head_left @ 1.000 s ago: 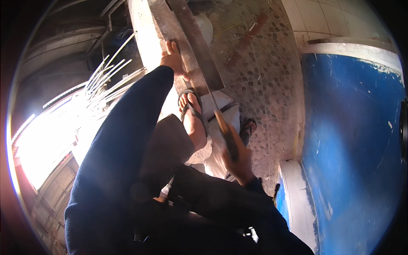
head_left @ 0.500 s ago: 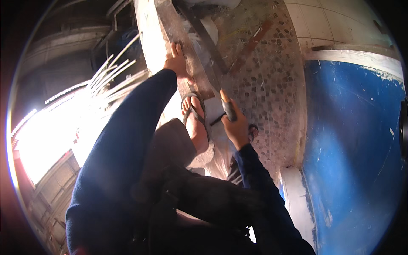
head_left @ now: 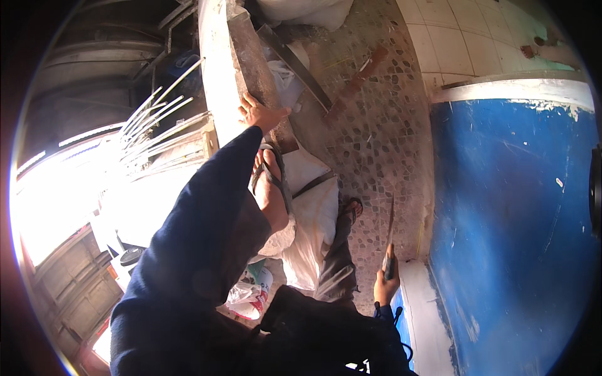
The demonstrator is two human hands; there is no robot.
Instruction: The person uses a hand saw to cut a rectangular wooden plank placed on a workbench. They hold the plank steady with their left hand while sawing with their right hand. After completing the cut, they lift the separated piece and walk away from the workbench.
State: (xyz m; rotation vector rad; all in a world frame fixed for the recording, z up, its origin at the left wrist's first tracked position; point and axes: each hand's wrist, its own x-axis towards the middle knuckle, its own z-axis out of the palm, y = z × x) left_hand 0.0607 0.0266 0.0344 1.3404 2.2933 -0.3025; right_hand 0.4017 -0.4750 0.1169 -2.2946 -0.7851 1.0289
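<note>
My left hand (head_left: 260,115) lies on a brown wooden board (head_left: 252,59), fingers spread and thumb out across it. Just nearer to me, my left foot (head_left: 271,169), in a dark flip-flop, rests by the board's near end. Well off to the lower right, my right hand (head_left: 385,288) is closed round the handle of a hand saw (head_left: 390,263). The handle looks part wood-coloured and part dark. Its thin blade points away from me over the stone-patterned floor and touches nothing that I can see.
White sacks (head_left: 307,235) lie below the board. A blue panel (head_left: 508,188) with a worn white edge stands at the right. Thin pale sticks (head_left: 153,128) jut out at the left. A dark metal bar (head_left: 295,66) and a reddish-brown strip (head_left: 360,78) lie beyond.
My right hand has drawn the saw back from the board's near end, toward me and to the right. My left hand stays on the board, its fingers now more spread. The view has shifted.
</note>
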